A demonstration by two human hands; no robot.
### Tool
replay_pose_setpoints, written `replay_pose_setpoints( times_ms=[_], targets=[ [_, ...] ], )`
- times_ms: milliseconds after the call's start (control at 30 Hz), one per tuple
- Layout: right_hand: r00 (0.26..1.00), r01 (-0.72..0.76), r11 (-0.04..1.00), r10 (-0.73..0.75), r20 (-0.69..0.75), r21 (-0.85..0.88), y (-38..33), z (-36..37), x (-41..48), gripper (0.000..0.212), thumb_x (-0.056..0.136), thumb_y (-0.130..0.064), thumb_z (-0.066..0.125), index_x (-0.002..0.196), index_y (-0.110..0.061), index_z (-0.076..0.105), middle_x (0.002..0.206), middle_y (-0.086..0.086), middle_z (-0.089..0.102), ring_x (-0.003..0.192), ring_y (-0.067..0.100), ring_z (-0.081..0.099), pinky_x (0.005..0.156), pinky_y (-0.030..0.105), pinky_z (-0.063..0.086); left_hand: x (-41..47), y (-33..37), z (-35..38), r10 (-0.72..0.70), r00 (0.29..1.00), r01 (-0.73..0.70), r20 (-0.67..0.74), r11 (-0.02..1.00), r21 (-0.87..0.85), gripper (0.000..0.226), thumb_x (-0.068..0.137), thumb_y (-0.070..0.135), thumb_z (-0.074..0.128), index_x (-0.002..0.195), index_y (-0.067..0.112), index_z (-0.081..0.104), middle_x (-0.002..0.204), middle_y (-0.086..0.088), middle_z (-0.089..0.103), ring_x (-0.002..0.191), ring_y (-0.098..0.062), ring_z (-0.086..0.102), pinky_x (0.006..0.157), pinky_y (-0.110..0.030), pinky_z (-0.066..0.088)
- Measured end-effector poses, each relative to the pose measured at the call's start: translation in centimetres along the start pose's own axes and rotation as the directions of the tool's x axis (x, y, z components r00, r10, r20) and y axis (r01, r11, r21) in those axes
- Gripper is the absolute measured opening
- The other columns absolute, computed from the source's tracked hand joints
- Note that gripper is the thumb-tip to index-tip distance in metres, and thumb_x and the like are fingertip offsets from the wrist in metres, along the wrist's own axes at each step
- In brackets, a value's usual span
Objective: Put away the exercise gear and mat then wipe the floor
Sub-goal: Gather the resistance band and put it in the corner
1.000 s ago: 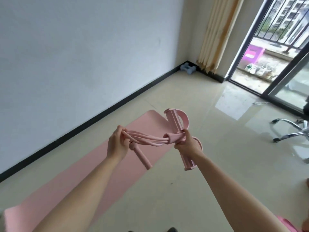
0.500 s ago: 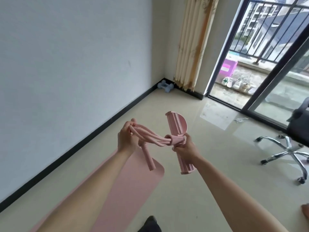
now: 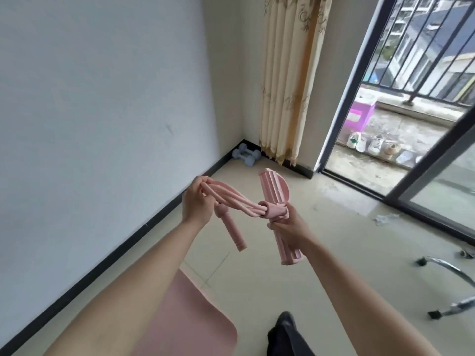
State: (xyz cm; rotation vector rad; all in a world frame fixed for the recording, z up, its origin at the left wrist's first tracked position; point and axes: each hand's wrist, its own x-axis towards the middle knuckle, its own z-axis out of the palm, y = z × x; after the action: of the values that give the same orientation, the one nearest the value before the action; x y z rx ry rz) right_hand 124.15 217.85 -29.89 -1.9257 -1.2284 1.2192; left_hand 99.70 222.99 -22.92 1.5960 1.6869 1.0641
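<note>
I hold a pink pedal resistance puller [image 3: 272, 194] up in front of me, above the floor. My left hand [image 3: 196, 204] grips the bundle of pink elastic tubes, and the puller's pink handle bar [image 3: 230, 228] hangs down below that hand. My right hand [image 3: 285, 224] grips the middle of the pink foot pedal bar, which stands nearly upright. A pink exercise mat [image 3: 185, 322] lies flat on the tiled floor beneath my arms. Two grey-blue dumbbells [image 3: 245, 155] sit in the far corner by the wall.
A beige curtain [image 3: 288, 80] hangs beside the open balcony door [image 3: 341, 98]. Shoes [image 3: 372, 145] and a purple stool [image 3: 358, 114] stand on the balcony. An office chair base [image 3: 449, 286] is at the right. My foot [image 3: 282, 327] shows at the bottom.
My view has swung up and toward the corner, so the dumbbells and curtain appear closer and the mat has slid down the frame. Both hands keep the same hold on the puller.
</note>
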Motion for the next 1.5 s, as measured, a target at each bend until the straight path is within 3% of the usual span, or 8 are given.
replay_pose_setpoints(
  times_ms=[267,500,767,900,1033,1133,1300,1500],
  targets=[
    [0.983,-0.059,0.998,0.063,0.171,-0.027,-7.4,-8.7,19.4,0.075,0.064,-0.022,0.071,0.133,-0.023,0.043,0.106,0.005,0.066,0.094,0.025,0.065,0.083,0.047,0.058,16.2,4.4,8.6,-0.126,0.99,0.124,-0.069,0.992,-0.027,0.016,0.088,0.008,0.055,0.089,0.021,0.064,0.087,0.011,0.069,0.081,-0.004,0.064,0.062,-0.005,0.042],
    [0.959,-0.052,0.988,0.09,0.269,-0.145,-12.5,-7.7,35.4,0.085,0.078,-0.02,0.066,0.152,-0.03,0.025,0.103,0.001,0.065,0.097,0.024,0.064,0.09,0.043,0.054,32.1,1.1,14.8,-0.277,0.96,0.265,-0.051,0.951,-0.161,0.022,0.087,0.007,0.057,0.079,0.027,0.063,0.086,0.005,0.072,0.087,-0.02,0.069,0.079,-0.031,0.053],
    [0.939,-0.078,0.907,0.206,0.274,-0.414,-17.9,-7.2,56.4,0.062,0.059,-0.043,0.068,0.119,-0.026,0.059,0.099,0.002,0.073,0.091,0.022,0.068,0.087,0.044,0.056,51.9,-2.2,20.2,-0.4,0.916,0.398,0.016,0.906,-0.142,0.024,0.089,0.0,0.05,0.088,0.018,0.065,0.088,0.001,0.072,0.079,-0.018,0.065,0.07,-0.025,0.05],
    [0.948,-0.092,0.909,0.204,0.242,-0.406,-21.8,-8.3,64.3,0.06,0.059,-0.041,0.066,0.117,-0.028,0.059,0.099,0.0,0.071,0.09,0.02,0.066,0.084,0.039,0.055,60.2,-3.3,21.5,-0.412,0.91,0.415,0.052,0.905,-0.095,0.023,0.076,0.009,0.048,0.079,0.029,0.061,0.091,-0.005,0.072,0.089,-0.027,0.069,0.079,-0.034,0.054],
    [0.932,-0.121,0.912,0.241,0.271,-0.392,-23.0,-8.0,73.1,0.051,0.063,-0.038,0.066,0.113,-0.03,0.06,0.098,0.0,0.071,0.091,0.021,0.066,0.084,0.039,0.055,67.3,-5.8,24.6,-0.424,0.902,0.423,0.076,0.906,0.029,0.024,0.078,0.0,0.05,0.091,0.017,0.062,0.093,-0.006,0.072,0.086,-0.02,0.067,0.067,-0.007,0.045],
    [0.911,-0.068,0.903,0.23,0.343,-0.425,-22.8,-7.2,80.7,0.049,0.059,-0.045,0.061,0.106,-0.031,0.066,0.098,-0.002,0.072,0.085,0.017,0.066,0.078,0.035,0.055,72.2,-9.0,28.1,-0.468,0.882,0.46,0.055,0.88,0.12,0.024,0.077,0.001,0.055,0.094,0.015,0.062,0.094,-0.002,0.072,0.09,-0.019,0.067,0.075,-0.016,0.048],
    [0.836,-0.066,0.876,0.31,0.453,-0.478,-22.8,-5.7,91.7,0.038,0.078,-0.032,0.067,0.115,-0.025,0.065,0.102,-0.001,0.071,0.085,0.019,0.065,0.065,0.029,0.048,79.1,-12.9,33.8,-0.608,0.793,0.601,-0.023,0.778,0.183,0.02,0.082,-0.001,0.066,0.098,0.011,0.065,0.091,-0.006,0.07,0.081,-0.02,0.062,0.066,-0.009,0.039],
    [0.786,-0.18,0.853,0.424,0.45,-0.49,-18.7,-1.7,99.6,0.043,0.08,-0.028,0.065,0.122,-0.022,0.061,0.101,0.001,0.067,0.071,0.007,0.057,0.05,0.018,0.038,84.7,-19.7,39.3,-0.791,0.608,0.793,0.066,0.6,-0.108,0.013,0.082,0.007,0.057,0.091,0.008,0.065,0.083,-0.01,0.069,0.084,-0.027,0.069,0.077,-0.028,0.055]
  ],
)
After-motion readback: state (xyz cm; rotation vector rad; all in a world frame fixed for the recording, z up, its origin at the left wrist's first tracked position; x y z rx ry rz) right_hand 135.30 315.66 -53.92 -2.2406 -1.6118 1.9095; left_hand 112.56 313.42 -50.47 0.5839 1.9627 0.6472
